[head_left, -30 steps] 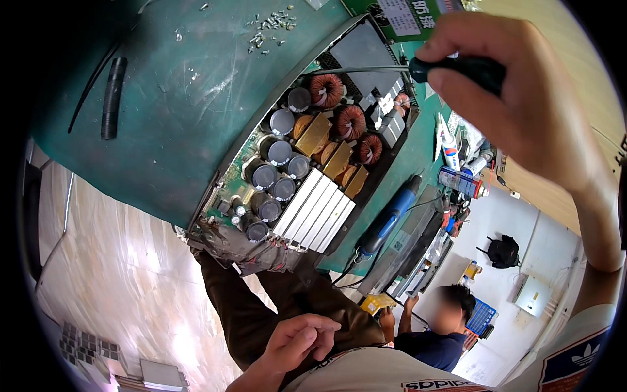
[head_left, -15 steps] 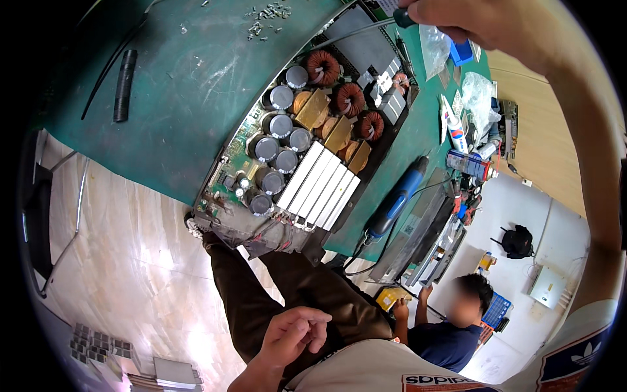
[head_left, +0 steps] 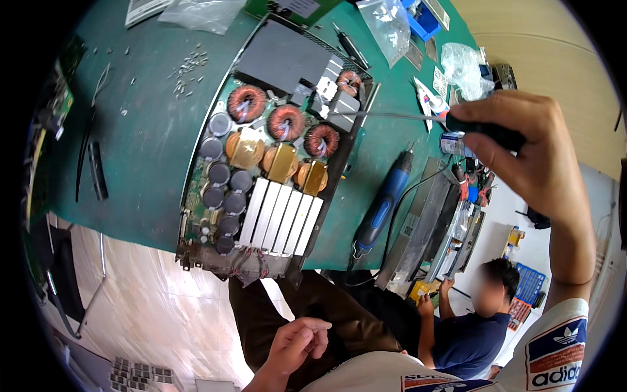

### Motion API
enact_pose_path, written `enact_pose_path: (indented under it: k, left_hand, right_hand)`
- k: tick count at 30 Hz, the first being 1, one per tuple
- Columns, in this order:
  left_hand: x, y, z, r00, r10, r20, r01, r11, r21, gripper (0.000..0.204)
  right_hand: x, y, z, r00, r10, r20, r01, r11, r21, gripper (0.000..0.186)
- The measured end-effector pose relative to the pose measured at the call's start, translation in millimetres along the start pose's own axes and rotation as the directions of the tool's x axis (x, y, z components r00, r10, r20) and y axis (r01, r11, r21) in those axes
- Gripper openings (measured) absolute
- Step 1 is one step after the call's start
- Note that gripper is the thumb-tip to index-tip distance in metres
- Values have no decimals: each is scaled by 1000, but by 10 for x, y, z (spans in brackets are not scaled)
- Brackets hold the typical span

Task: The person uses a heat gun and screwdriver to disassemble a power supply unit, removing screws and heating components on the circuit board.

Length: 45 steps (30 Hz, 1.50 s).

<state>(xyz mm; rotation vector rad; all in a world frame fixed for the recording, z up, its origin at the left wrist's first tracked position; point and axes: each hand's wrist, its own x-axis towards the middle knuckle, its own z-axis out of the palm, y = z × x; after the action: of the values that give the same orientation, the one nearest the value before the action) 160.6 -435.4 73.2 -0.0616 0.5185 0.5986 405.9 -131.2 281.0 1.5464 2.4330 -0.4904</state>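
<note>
My right hand is closed around the dark handle of a long screwdriver. Its thin shaft points left over the right edge of an open power supply unit, the tip by a grey block; contact cannot be told. Copper toroid coils, gold-coloured transformers, dark round capacitors and white heat-sink bars fill the unit. Low in front of my lap, my left hand is closed with fingers curled and thumb against them; anything inside is hidden.
Loose screws lie on the green table, left of the unit. Right of it are a blue electric screwdriver with its cord, metal housings, a white tube and plastic bags. Another person sits at the right.
My right hand has come nearer from the far edge, bringing the screwdriver over the unit's right side. The view has shifted, so the unit sits further left. My left hand stays curled.
</note>
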Motion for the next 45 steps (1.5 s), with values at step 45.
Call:
enact_pose_path:
  k: [45]
  left_hand:
    - [157, -140, 14, 999, 2, -37, 0, 998, 63, 42]
  right_hand:
    - [16, 94, 506, 987, -126, 102, 130, 991, -39, 22]
